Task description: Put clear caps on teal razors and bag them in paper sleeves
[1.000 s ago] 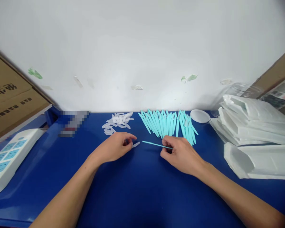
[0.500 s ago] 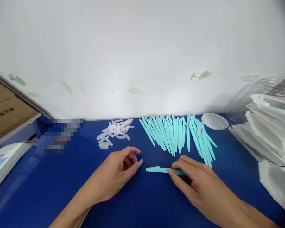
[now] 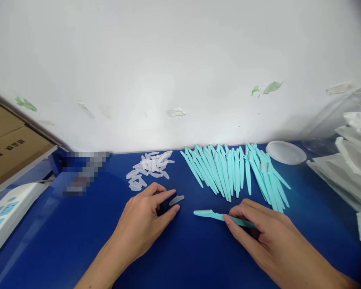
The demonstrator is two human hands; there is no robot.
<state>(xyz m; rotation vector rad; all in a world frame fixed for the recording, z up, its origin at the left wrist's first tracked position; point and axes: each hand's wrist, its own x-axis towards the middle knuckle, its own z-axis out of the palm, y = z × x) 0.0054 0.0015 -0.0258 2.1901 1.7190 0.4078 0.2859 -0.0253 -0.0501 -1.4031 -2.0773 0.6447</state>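
In my right hand (image 3: 258, 228) I grip the handle of a turquoise eyebrow razor (image 3: 209, 213), its blade end pointing left. My left hand (image 3: 150, 216) has its thumb and index finger apart, with a small translucent blade cap (image 3: 177, 200) between their tips. The cap appears to lie on the table; whether a finger touches it I cannot tell. Beyond my left hand is a loose pile of similar caps (image 3: 152, 165). Several more turquoise razors (image 3: 222, 172) lie in a spread row beyond my right hand, blade ends toward the wall.
The blue table (image 3: 174, 257) meets a white wall (image 3: 174, 72). A translucent oval lid (image 3: 285, 152) lies right of the razors, beside stacked white bags (image 3: 343, 172). On the left are a power strip (image 3: 13, 212) and cardboard boxes (image 3: 18, 148).
The cap has gone from my left thumb tip to between the parted thumb and index finger. The razor stays in my right hand. The view has shifted slightly.
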